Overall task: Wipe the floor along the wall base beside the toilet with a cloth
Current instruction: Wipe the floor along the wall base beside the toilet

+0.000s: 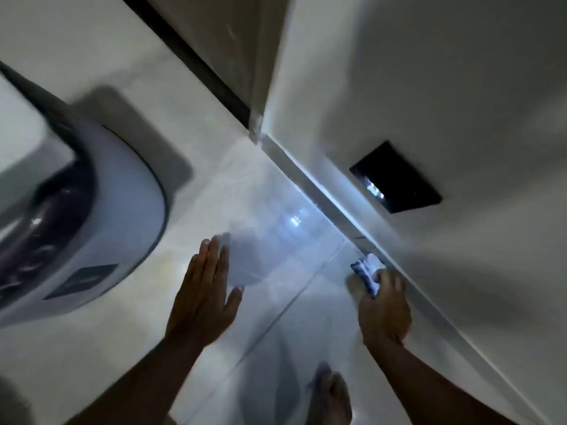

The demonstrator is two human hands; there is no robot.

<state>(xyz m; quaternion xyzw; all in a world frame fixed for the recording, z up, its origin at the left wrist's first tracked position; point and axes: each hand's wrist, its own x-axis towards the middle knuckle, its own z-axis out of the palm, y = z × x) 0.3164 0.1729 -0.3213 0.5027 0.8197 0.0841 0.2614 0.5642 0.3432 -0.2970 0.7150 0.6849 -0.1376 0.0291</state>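
My right hand (385, 308) grips a blue-and-white cloth (366, 269) and presses it on the pale tiled floor (276, 210), right against the wall base (343, 210). The cloth sticks out ahead of my fingers. My left hand (204, 296) hovers flat and open over the floor between the toilet and the wall, fingers together, thumb spread. The white toilet (101, 228) with a dark seat fills the left side. The picture is dim and blurred.
A black rectangular panel (395, 177) sits in the white wall (445, 102) above the base. A dark strip (196, 65) runs along the far wall to the corner. My bare foot (331, 394) stands on the tiles near the bottom edge.
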